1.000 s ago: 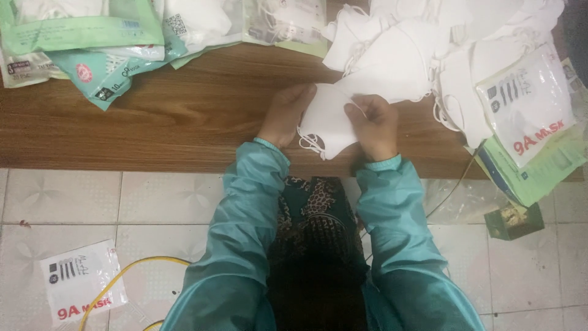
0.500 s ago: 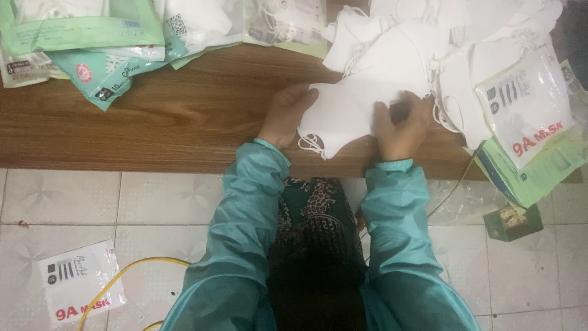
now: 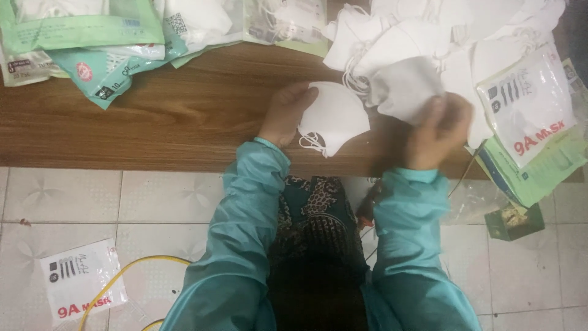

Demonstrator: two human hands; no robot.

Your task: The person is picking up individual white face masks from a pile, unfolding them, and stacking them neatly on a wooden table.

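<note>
A folded white face mask with its ear loops hanging lies on the brown wooden table. My left hand holds its left edge. To the right, my right hand is blurred by motion and grips the edge of a second white mask. That mask is raised at the edge of a pile of loose white masks. Both arms are in teal sleeves.
Green and clear mask packets lie across the table's far left. Flat clear packets are stacked at the right edge, over a green stack. On the tiled floor lie another packet, a yellow cable and a small green box.
My right hand left the mask both hands were holding, moved right to the pile and took up a second mask. The left hand keeps the first mask.
</note>
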